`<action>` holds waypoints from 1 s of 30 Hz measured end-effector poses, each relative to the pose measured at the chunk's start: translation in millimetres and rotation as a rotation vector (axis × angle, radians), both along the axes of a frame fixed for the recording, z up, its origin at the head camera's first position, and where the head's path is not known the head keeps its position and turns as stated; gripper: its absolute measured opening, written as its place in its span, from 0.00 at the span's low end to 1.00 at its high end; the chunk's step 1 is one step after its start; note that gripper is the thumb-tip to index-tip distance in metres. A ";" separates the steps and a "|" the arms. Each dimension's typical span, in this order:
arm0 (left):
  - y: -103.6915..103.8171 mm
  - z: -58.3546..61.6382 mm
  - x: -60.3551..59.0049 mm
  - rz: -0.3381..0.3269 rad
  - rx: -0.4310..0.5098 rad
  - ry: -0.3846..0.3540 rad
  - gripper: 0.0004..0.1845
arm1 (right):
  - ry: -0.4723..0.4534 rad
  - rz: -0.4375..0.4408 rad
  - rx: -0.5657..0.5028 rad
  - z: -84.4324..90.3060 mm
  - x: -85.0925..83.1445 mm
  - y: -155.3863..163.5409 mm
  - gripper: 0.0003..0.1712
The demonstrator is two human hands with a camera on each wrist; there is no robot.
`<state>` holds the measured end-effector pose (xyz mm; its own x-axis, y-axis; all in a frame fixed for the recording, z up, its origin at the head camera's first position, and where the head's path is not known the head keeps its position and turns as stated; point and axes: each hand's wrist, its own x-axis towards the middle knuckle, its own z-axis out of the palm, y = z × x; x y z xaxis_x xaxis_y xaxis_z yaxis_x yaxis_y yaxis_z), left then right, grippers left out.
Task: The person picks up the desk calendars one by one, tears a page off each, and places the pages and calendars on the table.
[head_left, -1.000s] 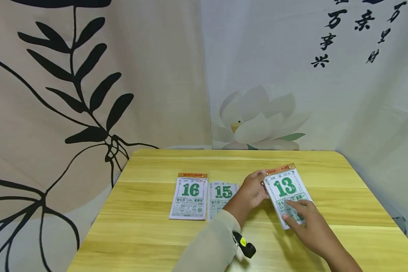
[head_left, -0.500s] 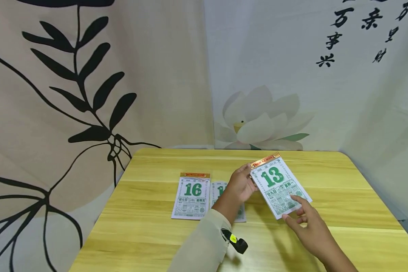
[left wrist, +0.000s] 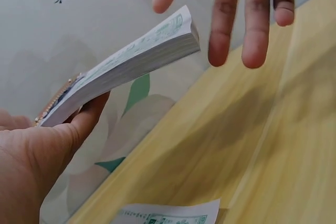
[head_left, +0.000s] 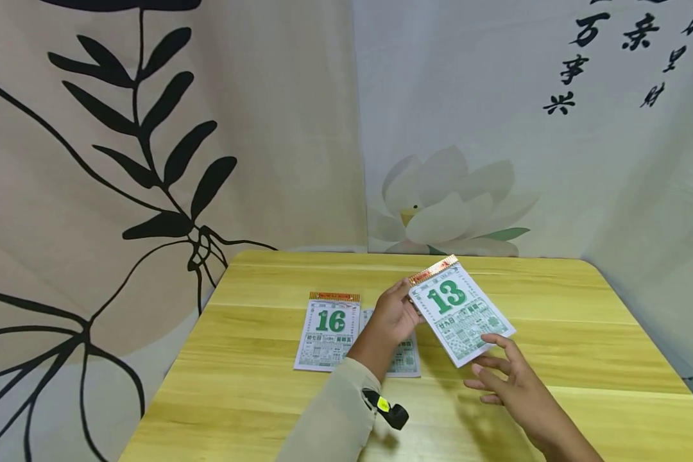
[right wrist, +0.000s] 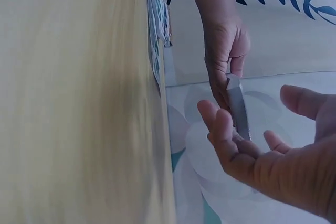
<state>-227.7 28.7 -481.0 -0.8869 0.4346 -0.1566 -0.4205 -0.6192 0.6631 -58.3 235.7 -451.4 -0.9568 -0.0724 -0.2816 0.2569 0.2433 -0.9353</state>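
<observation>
My left hand (head_left: 389,314) grips a thick tear-off calendar (head_left: 459,314) by its upper left side, near the orange-gold header. The top page bears a large green 13, and the pad is held tilted above the table. Beside its lower right corner, my right hand (head_left: 516,385) hovers with fingers spread. In the left wrist view a gap shows between those fingers and the page stack (left wrist: 142,53). On the table lie a calendar reading 16 (head_left: 328,333) and, right next to it, a page or pad (head_left: 405,362) mostly hidden by my left hand and wrist.
The light wooden table (head_left: 237,410) reaches back to a printed cloth backdrop (head_left: 289,128) with dark leaves, a pale lotus and black characters. A black strap end (head_left: 393,414) hangs from the left sleeve (head_left: 335,410).
My left hand has raised the 13 calendar and carried it leftward, tilting it further. My right hand's fingers, earlier over the page's lower part, have drawn back to its corner.
</observation>
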 end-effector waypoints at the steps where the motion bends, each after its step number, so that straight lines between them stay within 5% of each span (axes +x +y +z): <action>1: -1.8 -0.1 0.0 0.002 0.007 -0.001 0.27 | -0.005 0.004 -0.032 -1.2 0.1 -1.0 0.40; 13: -11.3 4.6 4.3 0.012 0.054 -0.008 0.28 | 0.042 0.030 -0.181 -8.4 -4.3 -13.1 0.33; 30: -20.1 5.8 7.5 -0.018 0.065 0.003 0.31 | 0.108 -0.196 -0.338 -15.8 -10.3 -43.1 0.30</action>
